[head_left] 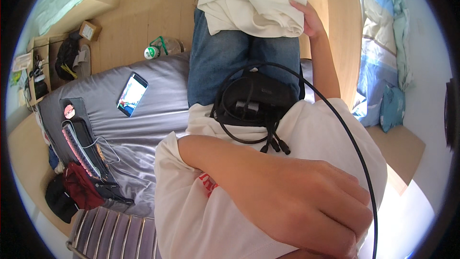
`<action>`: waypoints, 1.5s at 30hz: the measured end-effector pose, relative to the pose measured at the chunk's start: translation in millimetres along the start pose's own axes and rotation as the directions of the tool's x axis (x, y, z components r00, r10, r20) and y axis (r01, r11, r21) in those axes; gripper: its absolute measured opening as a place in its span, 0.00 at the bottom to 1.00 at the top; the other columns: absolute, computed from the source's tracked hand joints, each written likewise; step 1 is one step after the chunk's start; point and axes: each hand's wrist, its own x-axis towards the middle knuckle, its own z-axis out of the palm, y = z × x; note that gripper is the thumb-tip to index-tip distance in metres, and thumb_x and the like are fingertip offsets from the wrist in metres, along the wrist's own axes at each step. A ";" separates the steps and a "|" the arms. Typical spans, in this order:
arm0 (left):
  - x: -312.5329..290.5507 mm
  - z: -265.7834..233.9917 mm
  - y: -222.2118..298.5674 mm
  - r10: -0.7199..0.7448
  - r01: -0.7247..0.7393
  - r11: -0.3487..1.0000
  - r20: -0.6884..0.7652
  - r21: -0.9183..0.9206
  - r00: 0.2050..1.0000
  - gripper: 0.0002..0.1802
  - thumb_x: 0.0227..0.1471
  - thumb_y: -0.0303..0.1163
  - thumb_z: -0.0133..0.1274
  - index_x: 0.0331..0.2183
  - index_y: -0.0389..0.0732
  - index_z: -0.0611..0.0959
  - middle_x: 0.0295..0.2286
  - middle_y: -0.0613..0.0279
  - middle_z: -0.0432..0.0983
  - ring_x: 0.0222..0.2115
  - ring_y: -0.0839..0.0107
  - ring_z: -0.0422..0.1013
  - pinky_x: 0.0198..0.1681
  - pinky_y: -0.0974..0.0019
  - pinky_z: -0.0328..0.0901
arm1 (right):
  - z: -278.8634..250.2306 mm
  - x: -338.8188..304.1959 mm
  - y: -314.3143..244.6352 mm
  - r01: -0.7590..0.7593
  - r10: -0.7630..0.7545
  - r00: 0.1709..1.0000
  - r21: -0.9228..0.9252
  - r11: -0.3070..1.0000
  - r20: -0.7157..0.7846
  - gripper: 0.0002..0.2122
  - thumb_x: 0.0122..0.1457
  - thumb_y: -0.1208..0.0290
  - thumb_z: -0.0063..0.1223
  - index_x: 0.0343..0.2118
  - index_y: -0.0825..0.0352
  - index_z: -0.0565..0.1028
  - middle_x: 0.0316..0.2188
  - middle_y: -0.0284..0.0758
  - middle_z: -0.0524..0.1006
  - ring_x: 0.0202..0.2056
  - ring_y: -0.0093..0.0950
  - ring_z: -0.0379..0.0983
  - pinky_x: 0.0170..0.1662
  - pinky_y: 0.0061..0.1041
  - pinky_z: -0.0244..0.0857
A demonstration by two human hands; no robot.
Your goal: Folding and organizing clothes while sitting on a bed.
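Note:
A folded white cloth (254,0) lies in a thick bundle over my knees. At its right edge is my right hand (311,19), with a finger laid on top of the fabric and the hand closed on that side. My left hand (311,201) is bent across my chest, very near the camera. Its fingers curl downward, and whatever is under them is hidden. Between the two hands, a black pouch (261,93) with a coiled black cable and loose connector ends rests at my waist, above my jeans (215,62).
I sit on a grey-sheeted bed (158,81). On it lie a phone (132,94), a keyboard (79,146) and a dark red cloth (81,187). A plastic bottle (163,47), slippers (82,61) and a small box (89,31) are on the wooden floor. Blue patterned bedding (378,62) is at right.

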 end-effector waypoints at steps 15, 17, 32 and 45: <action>6.2 1.9 -5.4 0.105 -0.092 0.966 -0.040 0.242 0.994 0.05 0.51 0.22 0.52 0.27 0.29 0.78 0.23 0.56 0.69 0.21 0.64 0.66 0.23 0.68 0.62 | -4.3 2.9 3.2 0.000 0.000 1.000 0.005 1.000 0.010 0.26 0.57 0.70 0.55 0.56 0.76 0.62 0.49 0.46 0.72 0.49 0.35 0.72 0.51 0.29 0.69; 6.9 1.6 -5.5 0.104 -0.090 0.961 -0.040 0.260 0.994 0.05 0.51 0.22 0.52 0.27 0.29 0.78 0.22 0.57 0.68 0.21 0.64 0.66 0.23 0.68 0.62 | -4.2 2.8 3.6 0.002 -0.002 1.000 0.009 1.000 0.015 0.26 0.57 0.71 0.55 0.56 0.76 0.62 0.49 0.47 0.72 0.49 0.35 0.72 0.51 0.29 0.69; 6.4 -4.1 -0.9 0.035 -0.045 0.992 0.087 0.120 0.996 0.04 0.51 0.22 0.52 0.29 0.30 0.78 0.25 0.55 0.71 0.25 0.62 0.68 0.28 0.67 0.64 | -1.6 -0.5 2.2 -0.011 0.011 1.000 -0.004 1.000 0.013 0.26 0.59 0.69 0.53 0.57 0.75 0.60 0.51 0.45 0.71 0.50 0.34 0.71 0.52 0.30 0.68; 6.9 -7.0 -11.6 0.103 -0.100 0.980 -0.008 0.172 0.995 0.04 0.51 0.22 0.54 0.26 0.31 0.78 0.23 0.57 0.70 0.21 0.65 0.66 0.23 0.68 0.62 | 1.7 -1.4 1.2 -0.017 0.016 1.000 0.025 1.000 0.024 0.26 0.58 0.71 0.54 0.57 0.76 0.60 0.51 0.46 0.70 0.51 0.36 0.71 0.53 0.31 0.68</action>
